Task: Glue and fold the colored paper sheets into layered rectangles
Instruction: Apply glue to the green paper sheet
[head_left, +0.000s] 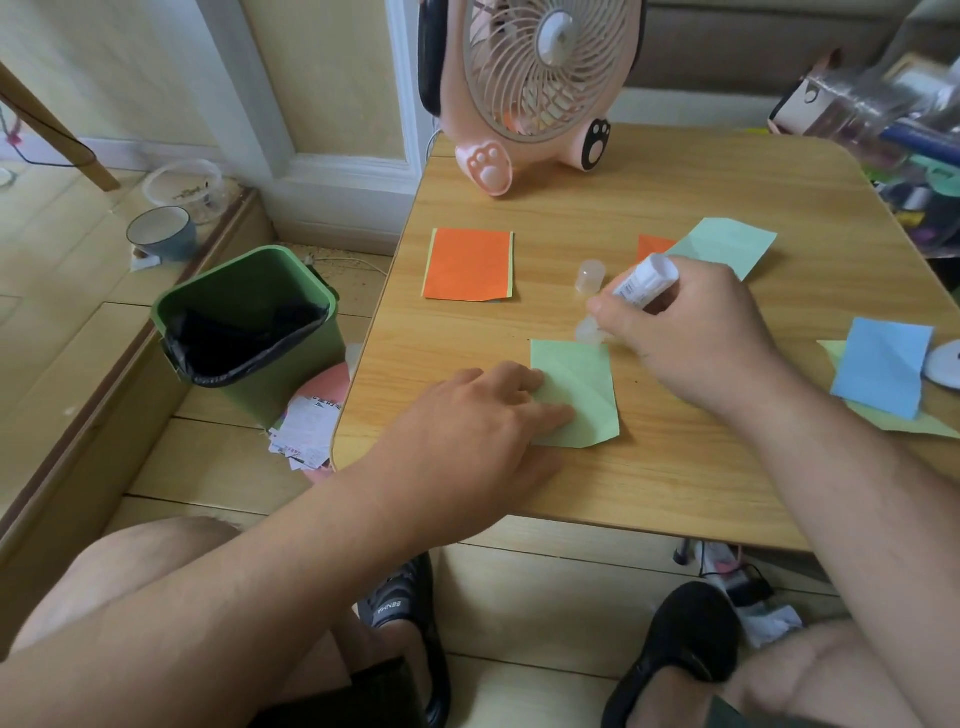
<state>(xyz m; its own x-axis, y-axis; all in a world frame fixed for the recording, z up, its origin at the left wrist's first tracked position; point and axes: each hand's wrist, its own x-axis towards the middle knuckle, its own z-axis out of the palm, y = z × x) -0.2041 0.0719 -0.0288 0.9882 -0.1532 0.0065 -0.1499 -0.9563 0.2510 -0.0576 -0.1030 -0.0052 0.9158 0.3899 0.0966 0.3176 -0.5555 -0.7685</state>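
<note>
A folded light green paper (582, 387) lies near the front of the wooden table (649, 478). My left hand (478, 415) rests flat on its left part, pinning it. My right hand (691, 332) holds a white glue stick (647, 275) tilted, its lower tip at the green paper's top right corner. The glue cap (590, 276) stands just behind. An orange sheet glued on yellow (469, 265) lies at the back left. A mint sheet (724, 244) covers an orange piece (652, 247) at the back. A blue sheet (880, 366) sits on a pale green sheet at the right.
A pink desk fan (540, 78) stands at the table's back edge. A green bin (249, 327) with a black liner stands on the floor to the left, with paper scraps (306, 431) beside it. A white round object (945, 364) and clutter crowd the right edge.
</note>
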